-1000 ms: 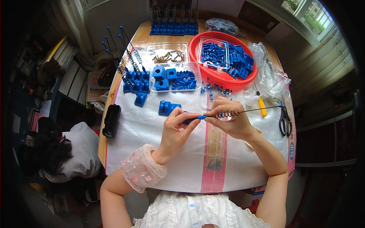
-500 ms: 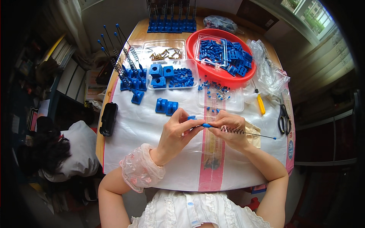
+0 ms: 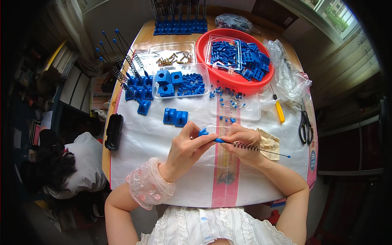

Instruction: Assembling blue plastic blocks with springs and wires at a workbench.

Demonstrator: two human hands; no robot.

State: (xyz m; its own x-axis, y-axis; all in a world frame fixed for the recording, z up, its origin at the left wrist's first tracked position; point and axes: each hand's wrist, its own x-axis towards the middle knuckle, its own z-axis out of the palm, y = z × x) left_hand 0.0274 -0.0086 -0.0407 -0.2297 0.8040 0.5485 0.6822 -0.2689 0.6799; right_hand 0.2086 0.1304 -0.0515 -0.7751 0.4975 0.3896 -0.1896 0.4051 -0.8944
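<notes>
Over the middle of the table, my left hand (image 3: 188,143) is closed in a pinch, with a small blue plastic piece (image 3: 203,132) showing between its fingers. Its thumb tip is close to the blue sleeve (image 3: 219,140) at one end of a black spring rod; whether they touch I cannot tell. My right hand (image 3: 243,141) is closed around that rod near the sleeve. The rod's coil (image 3: 246,146) runs across the hand, and its thin straight end points right to a blue tip (image 3: 288,156). Two blue blocks (image 3: 175,117) lie just beyond my left hand.
A clear tray (image 3: 179,94) holds blue cubes and small blue parts. Behind stand a box of screws (image 3: 173,59) and a red basin (image 3: 200,51). Upright spring rods (image 3: 132,69) stand at left. Scissors (image 3: 305,128) and a yellow-handled screwdriver (image 3: 279,111) lie right. A person (image 3: 79,165) is at far left.
My left fingers have shifted slightly off the rod's blue sleeve, and the blue piece in them shows more. My right hand and the rod have moved a little left and down.
</notes>
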